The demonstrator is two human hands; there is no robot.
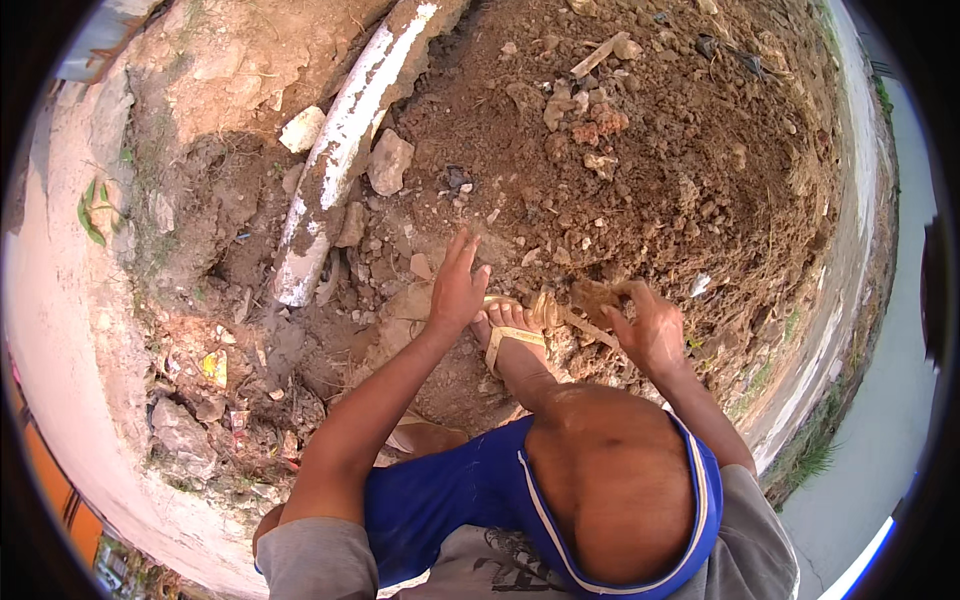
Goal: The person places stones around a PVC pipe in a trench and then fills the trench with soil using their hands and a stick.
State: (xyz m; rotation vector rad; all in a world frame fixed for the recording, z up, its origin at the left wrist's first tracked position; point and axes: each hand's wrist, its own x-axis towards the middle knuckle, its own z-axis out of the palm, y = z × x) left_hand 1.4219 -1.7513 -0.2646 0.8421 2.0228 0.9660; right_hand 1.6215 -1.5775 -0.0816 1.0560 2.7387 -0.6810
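My left hand point(458, 285) is held out over the dirt beside my sandalled foot point(510, 325), its fingers stretched and nothing in it. On the other side of that foot, my right hand point(650, 330) is curled, thumb and fingertips on a brown, dirt-coloured lump point(592, 298). Whether the lump is earth or some soiled material is unclear. A thin pale strip point(592, 330), like a stick, lies just under the thumb. Close to my toes is a small yellowish-brown piece point(545, 310) whose kind I cannot make out.
A long pole or pipe with flaking white paint point(345, 140) slants across the ground at the upper left. Stones such as a pale rock point(390, 163) lie beside it. Loose brown soil point(690, 180) is heaped ahead. A concrete edge point(860, 130) curves along the right.
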